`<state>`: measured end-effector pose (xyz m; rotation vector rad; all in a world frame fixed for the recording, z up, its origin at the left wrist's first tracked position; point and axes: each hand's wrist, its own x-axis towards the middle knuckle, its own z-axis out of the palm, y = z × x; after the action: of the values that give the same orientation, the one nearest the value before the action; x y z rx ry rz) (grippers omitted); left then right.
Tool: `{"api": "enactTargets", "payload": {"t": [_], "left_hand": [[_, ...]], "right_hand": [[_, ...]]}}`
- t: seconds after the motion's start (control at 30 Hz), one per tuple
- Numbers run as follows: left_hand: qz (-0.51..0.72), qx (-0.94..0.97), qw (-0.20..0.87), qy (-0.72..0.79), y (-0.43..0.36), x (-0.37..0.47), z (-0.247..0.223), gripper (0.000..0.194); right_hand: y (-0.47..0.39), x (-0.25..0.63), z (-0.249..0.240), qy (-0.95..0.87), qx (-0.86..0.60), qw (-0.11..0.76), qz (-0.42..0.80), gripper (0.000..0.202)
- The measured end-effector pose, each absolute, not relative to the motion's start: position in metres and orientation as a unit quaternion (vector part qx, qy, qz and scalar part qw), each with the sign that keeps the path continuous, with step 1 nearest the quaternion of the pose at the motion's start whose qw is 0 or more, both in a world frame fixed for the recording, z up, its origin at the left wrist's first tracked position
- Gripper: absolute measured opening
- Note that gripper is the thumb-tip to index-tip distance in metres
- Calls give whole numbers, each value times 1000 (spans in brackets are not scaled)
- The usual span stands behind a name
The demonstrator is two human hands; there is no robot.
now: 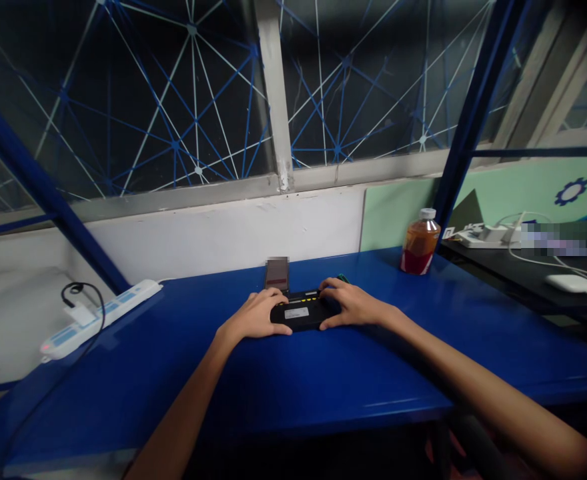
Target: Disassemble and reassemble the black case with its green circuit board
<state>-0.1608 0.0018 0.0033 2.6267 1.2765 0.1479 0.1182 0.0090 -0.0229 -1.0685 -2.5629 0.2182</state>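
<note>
Bare forearms (191, 407) are stretched over a glossy blue tabletop (353, 380). There, a flat black device (304, 317) is clasped at both ends by left hand (258, 316) and right hand (354, 304), apparently for steadiness, though the grip is partly hidden.

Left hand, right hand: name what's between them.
In the head view, a black device lies between the left hand and right hand, touched by both.

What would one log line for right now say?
left hand: holds device, left end | right hand: holds device, right end | bottle: on table, right of device
</note>
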Motion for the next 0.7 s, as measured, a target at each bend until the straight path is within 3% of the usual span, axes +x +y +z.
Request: {"api": "enactTargets", "payload": {"t": [0.7], "left_hand": [[51,897,78,431,6,-163,-4,63]], "right_hand": [[7,117,-24,-903,-381,189,62,70]]}}
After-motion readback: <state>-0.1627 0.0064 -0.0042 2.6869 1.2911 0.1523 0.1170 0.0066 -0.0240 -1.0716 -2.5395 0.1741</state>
